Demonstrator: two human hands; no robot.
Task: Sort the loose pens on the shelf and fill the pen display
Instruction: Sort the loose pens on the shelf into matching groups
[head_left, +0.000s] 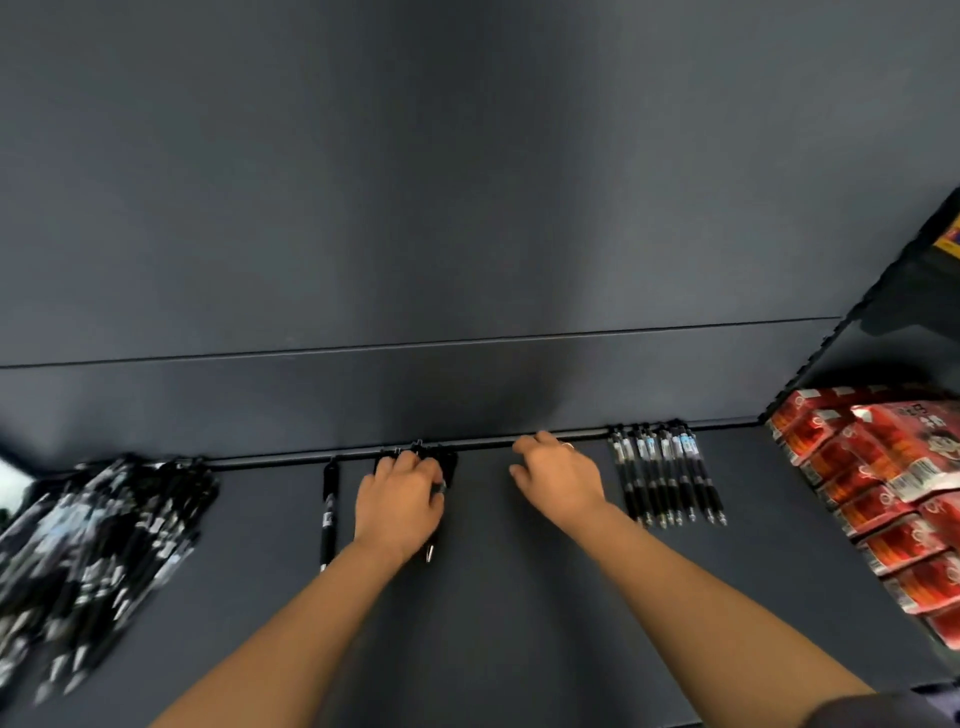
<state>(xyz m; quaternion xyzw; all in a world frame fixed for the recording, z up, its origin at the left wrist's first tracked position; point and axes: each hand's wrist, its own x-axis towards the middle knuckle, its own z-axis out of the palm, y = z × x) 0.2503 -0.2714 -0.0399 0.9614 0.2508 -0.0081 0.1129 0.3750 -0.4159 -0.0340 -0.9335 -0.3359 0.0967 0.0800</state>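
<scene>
The left hand (400, 501) grips a bunch of black pens (448, 466) against the shelf's back rail (270, 460), likely squaring their ends; the right hand (558, 478), at its three o'clock, hangs relaxed and empty.

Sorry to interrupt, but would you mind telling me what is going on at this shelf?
A person is sorting pens on a dark shelf. The left hand grips a small bunch of black pens by the back rail; the right hand beside it is open and holds nothing. A neat row of pens lies to the right, a single pen just left of the left hand, and a big loose heap at the far left.
</scene>
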